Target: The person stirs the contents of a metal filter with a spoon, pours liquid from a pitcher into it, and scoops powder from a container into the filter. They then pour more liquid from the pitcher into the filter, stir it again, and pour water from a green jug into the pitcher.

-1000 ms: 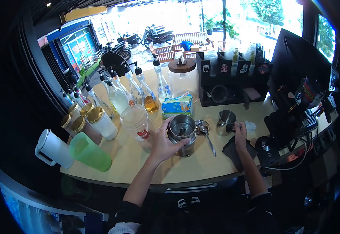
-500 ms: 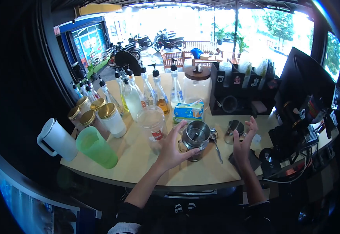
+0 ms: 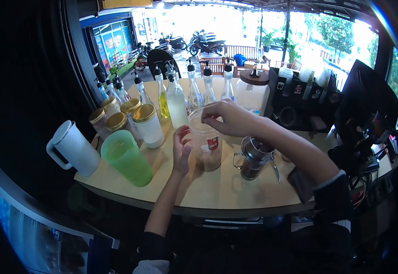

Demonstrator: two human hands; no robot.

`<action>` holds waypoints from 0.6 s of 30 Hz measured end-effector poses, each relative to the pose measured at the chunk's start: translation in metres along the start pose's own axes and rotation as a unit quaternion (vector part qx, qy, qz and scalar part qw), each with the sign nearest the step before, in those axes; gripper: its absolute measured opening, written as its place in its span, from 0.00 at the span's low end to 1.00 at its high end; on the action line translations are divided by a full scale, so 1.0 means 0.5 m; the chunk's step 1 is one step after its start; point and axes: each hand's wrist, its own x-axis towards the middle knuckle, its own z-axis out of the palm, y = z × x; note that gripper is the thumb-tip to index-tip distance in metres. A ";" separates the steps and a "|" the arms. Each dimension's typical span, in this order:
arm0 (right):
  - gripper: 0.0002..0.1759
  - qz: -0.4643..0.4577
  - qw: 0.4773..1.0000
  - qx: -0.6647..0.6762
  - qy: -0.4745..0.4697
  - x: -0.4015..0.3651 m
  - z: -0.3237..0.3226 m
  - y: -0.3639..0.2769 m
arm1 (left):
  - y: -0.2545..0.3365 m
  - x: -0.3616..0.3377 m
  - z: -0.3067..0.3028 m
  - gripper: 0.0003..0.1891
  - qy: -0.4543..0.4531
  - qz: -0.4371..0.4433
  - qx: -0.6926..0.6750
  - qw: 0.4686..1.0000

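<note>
Looks like you're at the reaching-in bit tbh. Hands apart: right hand [image 3: 226, 116] at the mouth of the clear jar [image 3: 208, 157], can't tell if it's gripping; left hand [image 3: 181, 148] open beside it. Jar's upright, left of the glass mug [image 3: 251, 170]. Next move wants that jar steady.

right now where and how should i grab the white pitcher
I'd take the white pitcher by its handle, coming from the left with the left hand. The handle loops out on that side, facing away from the green container, so fingers should fit through it, while the other side has that container close by.
</note>
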 end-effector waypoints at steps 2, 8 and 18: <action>0.10 0.059 0.992 -0.021 -0.108 0.052 0.001 0.020 | -0.034 0.000 0.002 0.51 -0.037 -0.017 -0.067 0.997; 0.15 0.198 0.880 -0.168 -0.399 0.125 0.038 0.038 | -0.064 -0.010 0.014 0.59 -0.082 -0.090 -0.197 0.973; 0.22 0.161 0.831 -0.146 -0.513 0.105 0.089 0.054 | -0.045 -0.021 -0.009 0.64 -0.197 -0.116 0.181 0.957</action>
